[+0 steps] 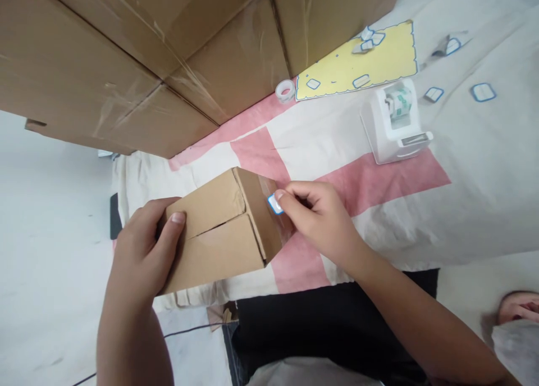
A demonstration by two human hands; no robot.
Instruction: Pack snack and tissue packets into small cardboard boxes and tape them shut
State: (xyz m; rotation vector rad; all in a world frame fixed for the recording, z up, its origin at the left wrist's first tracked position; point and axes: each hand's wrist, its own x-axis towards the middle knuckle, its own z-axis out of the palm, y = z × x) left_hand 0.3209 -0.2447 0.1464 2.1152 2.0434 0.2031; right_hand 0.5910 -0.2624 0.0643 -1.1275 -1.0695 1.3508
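Note:
A small brown cardboard box is held tilted over the cloth. My left hand grips its left end, the thumb on the top face and the fingers behind. At the right end, clear tape shines on the side face. My right hand is closed there, its thumb pressing a small white label with a blue border at that face. I cannot tell whether the label is stuck down. The right fingertips are partly hidden behind the thumb and box.
Large taped cartons stand at the back left. Behind the right hand are a white tape dispenser, a clear tape roll and a yellow sheet with labels. More blue-edged labels lie at right. Someone's bare foot or hand shows bottom right.

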